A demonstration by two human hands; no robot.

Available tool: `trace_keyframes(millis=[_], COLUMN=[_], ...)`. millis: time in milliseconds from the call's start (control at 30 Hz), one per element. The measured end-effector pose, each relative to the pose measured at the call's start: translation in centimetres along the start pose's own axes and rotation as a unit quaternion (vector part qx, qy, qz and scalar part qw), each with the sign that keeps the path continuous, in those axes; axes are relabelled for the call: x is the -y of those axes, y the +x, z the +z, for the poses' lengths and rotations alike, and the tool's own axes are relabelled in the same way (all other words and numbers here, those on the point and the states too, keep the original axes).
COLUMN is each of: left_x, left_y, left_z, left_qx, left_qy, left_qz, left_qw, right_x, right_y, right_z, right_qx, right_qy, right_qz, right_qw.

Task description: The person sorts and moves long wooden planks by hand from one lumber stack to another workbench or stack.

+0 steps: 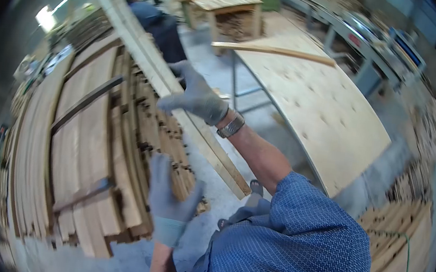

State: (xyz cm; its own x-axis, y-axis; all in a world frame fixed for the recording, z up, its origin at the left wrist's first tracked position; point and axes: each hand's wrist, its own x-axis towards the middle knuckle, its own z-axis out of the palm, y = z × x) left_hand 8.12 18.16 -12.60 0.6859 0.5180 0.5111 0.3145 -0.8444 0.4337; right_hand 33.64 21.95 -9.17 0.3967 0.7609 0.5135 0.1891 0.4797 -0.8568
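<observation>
Presently gloved right hand (196, 100) grips long pale plank (214, 156); left hand (170, 198) open, flat.

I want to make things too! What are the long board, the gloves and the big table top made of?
The long board in the right hand looks like bare pale wood: streaky grain, no paint or shine. The gloves seem grey knitted fabric, matte and soft-looking; any coating cannot be told. The table top is probably raw plywood: flat tan sheet with small dark spots.
</observation>
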Motion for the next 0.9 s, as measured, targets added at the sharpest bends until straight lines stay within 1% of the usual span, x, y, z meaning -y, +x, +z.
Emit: trace_keyframes(millis=[33, 67, 100, 133, 200, 267, 300, 333, 367, 433, 500, 533, 567, 633, 667, 700, 733, 767, 800, 867, 900], left_x=[0.4, 0.0, 0.3, 0.0, -1.1, -1.6, -1.8, -2.2, -2.9, -6.1, -4.1, -3.2, -2.8, -3.5, -3.3, -3.5, -3.8, -4.2, -4.2, -3.2, -3.3], left_y=[1.8, 4.0, 6.1, 8.8, 14.6, 20.7, 23.5, 26.8, 29.7, 34.5, 35.7, 35.5, 35.6, 35.4, 35.5, 35.6, 35.6, 35.6, 35.5, 35.5, 35.8], left_z=[0.7, 1.2, 2.2, 3.1, 5.3, 8.8, 10.6, 12.5, 14.5, 18.1, 24.7, 27.6, 30.2, 33.9, 35.9, 37.3, 38.6, 40.1, 41.5, 45.3, 46.9], left_qx=[-0.011, -0.013, -0.029, -0.022, -0.013, 0.002, 0.038, 0.056, 0.081, 0.18, 0.309, 0.329, 0.346, 0.329, 0.323, 0.321, 0.32, 0.32, 0.317, 0.329, 0.339], left_qy=[0.034, 0.07, 0.097, 0.146, 0.232, 0.278, 0.284, 0.313, 0.339, 0.342, 0.268, 0.213, 0.156, 0.107, 0.077, 0.06, 0.04, 0.017, 0.005, -0.007, -0.005], left_qz=[0.032, 0.034, 0.066, 0.098, 0.166, 0.246, 0.256, 0.289, 0.319, 0.33, 0.374, 0.381, 0.394, 0.44, 0.45, 0.441, 0.435, 0.428, 0.424, 0.401, 0.382], left_qw=[0.999, 0.997, 0.993, 0.984, 0.958, 0.929, 0.923, 0.903, 0.881, 0.861, 0.832, 0.837, 0.837, 0.828, 0.829, 0.836, 0.841, 0.845, 0.848, 0.855, 0.86], right_x=[-0.6, -0.9, -1.1, -1.5, -3.2, -4.9, -4.5, -4.2, -5.0, -6.0, -5.7, -5.7, -5.9, -6.2, -6.2, -7.8, -7.5, -7.6, -7.4, -7.1, -7.7], right_y=[-1.8, -3.6, -5.2, -6.6, -9.5, -12.3, -13.6, -14.6, -15.9, -18.1, -19.4, -19.8, -20.0, -20.7, -20.6, -21.3, -20.4, -19.9, -18.6, -16.5, -16.2], right_z=[-2.2, -4.3, -6.3, -8.5, -13.4, -18.2, -20.3, -22.4, -24.3, -28.3, -31.8, -33.4, -35.3, -39.1, -41.4, -43.5, -45.6, -47.7, -49.8, -52.3, -52.6], right_qx=[-0.003, -0.004, -0.002, -0.003, 0.0, 0.002, 0.012, 0.019, 0.017, 0.03, 0.02, 0.014, 0.035, 0.052, 0.081, 0.077, 0.087, 0.107, 0.125, 0.087, -0.013], right_qy=[-0.033, -0.005, 0.024, 0.013, -0.006, -0.07, -0.084, -0.096, -0.109, -0.143, -0.11, -0.092, -0.101, -0.118, -0.137, -0.183, -0.202, -0.237, -0.293, -0.459, -0.503], right_qz=[-0.017, 0.027, 0.066, 0.081, 0.105, 0.151, 0.185, 0.218, 0.226, 0.25, 0.315, 0.343, 0.358, 0.39, 0.393, 0.358, 0.364, 0.386, 0.374, 0.394, 0.319], right_qw=[0.999, 1.0, 0.997, 0.997, 0.994, 0.986, 0.979, 0.971, 0.968, 0.957, 0.942, 0.935, 0.928, 0.912, 0.905, 0.912, 0.905, 0.885, 0.871, 0.792, 0.803])
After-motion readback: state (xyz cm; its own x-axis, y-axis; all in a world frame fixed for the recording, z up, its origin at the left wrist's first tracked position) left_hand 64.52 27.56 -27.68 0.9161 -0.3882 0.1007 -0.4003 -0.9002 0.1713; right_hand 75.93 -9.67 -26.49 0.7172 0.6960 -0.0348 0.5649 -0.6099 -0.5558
